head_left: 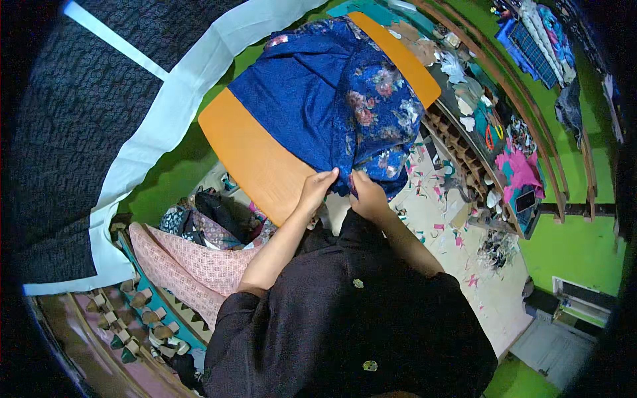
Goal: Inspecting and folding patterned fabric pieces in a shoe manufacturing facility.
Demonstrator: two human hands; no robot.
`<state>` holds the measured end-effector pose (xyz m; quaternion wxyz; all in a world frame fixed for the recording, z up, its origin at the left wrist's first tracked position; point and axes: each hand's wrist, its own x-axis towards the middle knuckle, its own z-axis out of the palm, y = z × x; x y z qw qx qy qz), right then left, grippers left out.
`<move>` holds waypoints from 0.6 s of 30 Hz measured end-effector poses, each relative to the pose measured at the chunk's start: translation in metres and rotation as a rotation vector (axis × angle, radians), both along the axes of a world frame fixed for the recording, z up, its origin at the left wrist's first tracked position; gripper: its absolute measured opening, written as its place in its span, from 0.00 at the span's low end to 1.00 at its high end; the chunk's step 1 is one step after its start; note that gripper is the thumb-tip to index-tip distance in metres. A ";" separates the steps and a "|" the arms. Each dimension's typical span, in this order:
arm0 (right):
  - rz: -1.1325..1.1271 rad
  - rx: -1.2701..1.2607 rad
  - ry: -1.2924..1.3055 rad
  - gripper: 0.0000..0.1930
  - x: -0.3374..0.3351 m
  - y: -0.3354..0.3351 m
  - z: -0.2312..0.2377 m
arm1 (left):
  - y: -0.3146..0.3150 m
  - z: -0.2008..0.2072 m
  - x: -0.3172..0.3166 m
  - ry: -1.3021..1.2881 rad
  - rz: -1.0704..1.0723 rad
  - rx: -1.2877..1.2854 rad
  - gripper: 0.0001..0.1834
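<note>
A dark blue cloth (292,99) lies across an orange wooden table (265,156), hanging over its near edge. Its right part is a floral-print panel (381,99) with pink and pale flowers, bunched up along a seam-like fold. At the near end of that fold, my left hand (320,189) pinches the blue cloth between thumb and fingers. Close beside it, my right hand (369,198) is closed on the cloth edge, with its fingertips partly hidden. A small dark reddish bit shows by the right fingers, too small to make out.
Left of me a pink patterned cloth (179,262) drapes by a pile of dark clothes (212,219). At right, a cluttered bench (478,119) holds scraps, orange-handled scissors (490,137) and a phone (525,201). Fabric scraps litter the floor (464,265). Garments (537,46) hang on the green wall.
</note>
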<state>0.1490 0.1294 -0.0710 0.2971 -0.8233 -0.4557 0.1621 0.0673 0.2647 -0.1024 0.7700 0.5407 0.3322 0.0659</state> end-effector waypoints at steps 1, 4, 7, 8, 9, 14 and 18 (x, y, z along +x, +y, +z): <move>0.011 0.033 -0.035 0.31 0.002 -0.004 -0.003 | 0.001 0.001 -0.001 -0.045 -0.044 0.041 0.13; -0.007 0.022 -0.021 0.32 0.000 -0.006 -0.003 | 0.004 0.007 0.002 0.013 -0.073 0.107 0.12; -0.123 0.028 -0.055 0.33 -0.003 0.000 0.003 | 0.008 0.021 0.005 0.030 -0.068 0.278 0.12; -0.207 0.074 -0.085 0.34 -0.003 0.002 0.003 | 0.009 0.024 0.005 -0.028 -0.035 0.460 0.12; -0.211 0.078 -0.084 0.34 -0.002 0.003 0.003 | 0.011 0.029 0.006 -0.089 -0.001 0.643 0.12; -0.348 0.071 -0.132 0.34 0.003 0.004 -0.016 | 0.012 0.083 0.021 -0.141 -0.076 0.185 0.10; -0.412 0.186 -0.016 0.37 0.002 0.000 -0.036 | 0.019 0.130 0.043 -0.199 -0.013 0.011 0.09</move>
